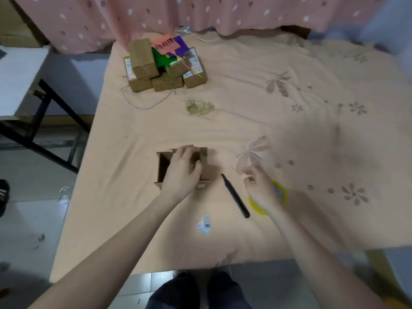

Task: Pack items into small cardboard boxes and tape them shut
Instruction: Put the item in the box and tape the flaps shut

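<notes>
Holding the open cardboard box (pixel 181 167) steady on the desk (pixel 124 134), tape within reach on the right.

Left hand (pixel 182 172) lying over the box, fingers curled onto its flaps; right hand (pixel 259 186) apart to the right, fingertips pinched, whether on tape impossible to tell. Yellow tape roll (pixel 279 194) directly under that hand; black pen (pixel 235 195) between roll and box, long axis running diagonally away from the box.
</notes>
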`<state>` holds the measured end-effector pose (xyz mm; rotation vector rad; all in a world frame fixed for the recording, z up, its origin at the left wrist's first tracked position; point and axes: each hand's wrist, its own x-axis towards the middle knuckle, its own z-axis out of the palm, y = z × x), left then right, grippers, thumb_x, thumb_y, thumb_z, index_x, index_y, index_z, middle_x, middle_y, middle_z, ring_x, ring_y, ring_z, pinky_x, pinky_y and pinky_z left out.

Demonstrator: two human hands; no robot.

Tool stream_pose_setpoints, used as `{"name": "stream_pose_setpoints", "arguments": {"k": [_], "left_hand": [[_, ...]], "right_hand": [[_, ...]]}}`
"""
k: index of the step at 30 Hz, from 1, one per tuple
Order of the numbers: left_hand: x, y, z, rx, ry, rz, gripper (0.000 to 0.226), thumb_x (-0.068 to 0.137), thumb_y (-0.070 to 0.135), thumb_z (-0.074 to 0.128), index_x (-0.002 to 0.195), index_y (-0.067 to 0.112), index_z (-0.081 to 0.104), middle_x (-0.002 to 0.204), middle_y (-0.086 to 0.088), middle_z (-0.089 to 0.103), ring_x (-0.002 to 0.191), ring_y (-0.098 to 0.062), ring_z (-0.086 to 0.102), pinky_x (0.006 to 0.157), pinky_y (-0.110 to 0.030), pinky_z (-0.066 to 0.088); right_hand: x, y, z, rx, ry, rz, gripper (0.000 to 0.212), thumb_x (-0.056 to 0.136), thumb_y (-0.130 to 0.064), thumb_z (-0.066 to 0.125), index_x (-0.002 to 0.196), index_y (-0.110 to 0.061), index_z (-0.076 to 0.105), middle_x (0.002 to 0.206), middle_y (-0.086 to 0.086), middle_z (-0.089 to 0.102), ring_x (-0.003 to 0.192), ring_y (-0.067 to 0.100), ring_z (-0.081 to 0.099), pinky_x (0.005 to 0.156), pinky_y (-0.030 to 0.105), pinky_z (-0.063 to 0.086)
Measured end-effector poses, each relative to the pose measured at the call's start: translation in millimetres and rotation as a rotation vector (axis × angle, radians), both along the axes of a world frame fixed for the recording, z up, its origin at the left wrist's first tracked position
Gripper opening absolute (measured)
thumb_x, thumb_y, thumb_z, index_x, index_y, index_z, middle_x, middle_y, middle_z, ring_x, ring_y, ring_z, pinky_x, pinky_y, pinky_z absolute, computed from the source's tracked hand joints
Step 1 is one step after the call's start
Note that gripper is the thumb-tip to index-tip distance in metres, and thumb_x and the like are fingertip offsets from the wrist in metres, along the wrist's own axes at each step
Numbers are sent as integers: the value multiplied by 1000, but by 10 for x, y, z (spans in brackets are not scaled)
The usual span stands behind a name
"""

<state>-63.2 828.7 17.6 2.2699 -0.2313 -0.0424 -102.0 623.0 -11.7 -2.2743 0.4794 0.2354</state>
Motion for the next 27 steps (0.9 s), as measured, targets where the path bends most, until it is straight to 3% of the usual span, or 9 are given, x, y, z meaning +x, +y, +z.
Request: {"name": "stream_pose_setpoints", "arguments": {"k": [5,7,10,13,16,20,22,25,27], "left_hand": [[-172,-594,-186,125,0,-261,30,87,6,52,116,6,60,129,-8,51,118,-25,45,99,-26,32],[-252,-743,-280,170,-8,-329,29,86,5,52,115,4,60,130,-7,51,117,-26,45,95,-23,32],[-324,-858,-383,213,1,-378,29,87,5,52,115,5,60,133,-4,50,120,-24,44,96,-26,34],[-321,-867,-427,225,27,-367,28,87,4,52,114,2,60,133,-5,49,119,-26,45,97,-29,35],[-283,-835,-411,208,38,-313,28,88,4,51,115,3,60,131,-4,51,119,-23,44,100,-27,33],[-231,-822,-295,109,23,-253,33,84,3,54,116,11,60,122,1,55,112,-21,47,92,-16,28],[-203,-833,-215,64,21,-264,40,82,7,59,121,17,56,123,6,53,116,-18,46,93,-14,28],[-180,-865,-30,-38,18,-291,62,78,36,67,134,21,44,129,11,46,124,-12,42,102,-20,31],[-183,-884,155,-120,17,-305,84,73,59,66,141,23,34,133,14,40,125,-4,39,103,-22,32]], "right_hand": [[-375,-449,-150,-162,66,43,20,86,-16,62,101,-2,65,104,13,69,100,28,62,75,26,36],[-485,-505,-259,-229,144,112,32,87,-31,64,109,-8,62,110,8,66,103,25,59,69,24,33],[-535,-535,-421,-344,231,204,48,88,-44,59,126,-14,54,125,5,59,116,26,54,82,27,41],[-505,-507,-463,-432,185,270,14,88,-34,57,94,-21,59,107,6,64,102,30,60,71,27,41],[-490,-563,-437,-304,143,153,16,87,-21,57,74,-19,49,83,8,57,81,31,56,63,28,38],[-469,-754,-173,201,-76,-56,22,87,-1,58,67,-10,55,63,10,53,63,12,46,62,28,35],[-461,-808,100,402,-169,-61,25,89,2,57,73,-16,63,68,0,63,67,4,55,64,23,42],[-438,-800,470,505,-235,-21,19,91,-2,58,90,-19,67,92,12,71,87,18,64,74,45,51],[-424,-768,676,541,-298,15,22,90,-1,59,91,-22,67,92,7,72,88,20,67,76,43,53]]}}
